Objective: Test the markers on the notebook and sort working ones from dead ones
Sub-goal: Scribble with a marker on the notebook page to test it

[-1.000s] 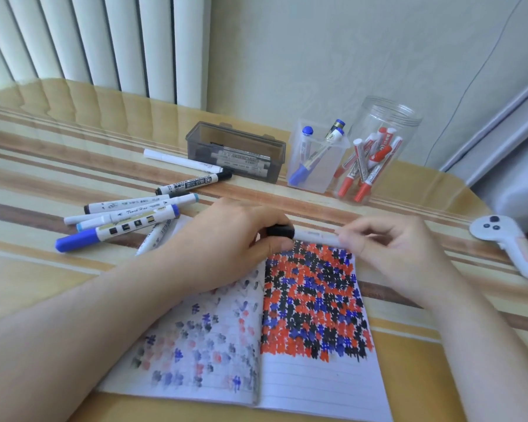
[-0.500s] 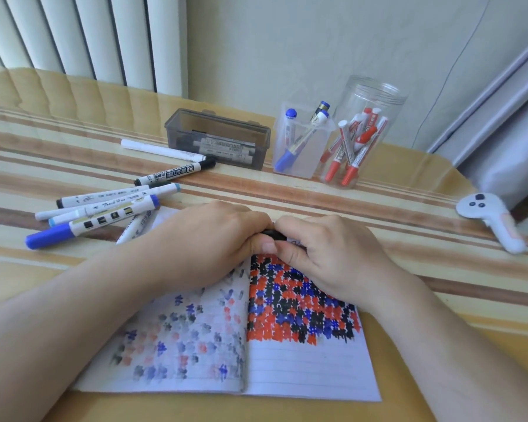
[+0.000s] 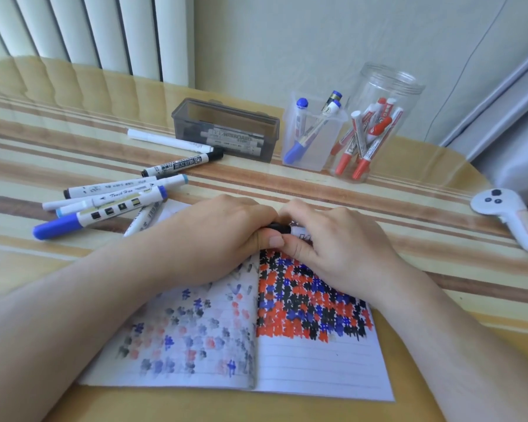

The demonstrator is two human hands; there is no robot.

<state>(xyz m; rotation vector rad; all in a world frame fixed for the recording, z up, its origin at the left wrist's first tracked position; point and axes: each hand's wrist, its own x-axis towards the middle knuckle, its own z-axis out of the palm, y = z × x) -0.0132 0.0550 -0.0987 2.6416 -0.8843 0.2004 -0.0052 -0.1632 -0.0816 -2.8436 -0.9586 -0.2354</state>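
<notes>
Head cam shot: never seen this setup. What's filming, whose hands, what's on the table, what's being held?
There is no robot. A person wears a wide-angle camera on the head, which looks down at their own two bare hands. The left hand grips the black cap of a marker; the right hand holds its white barrel. They meet above an open lined notebook covered with red, blue and black test marks. Loose markers lie at the left. Behind stand a dark box, a clear cup with blue markers and a clear jar with red ones. A white controller lies at the right.
</notes>
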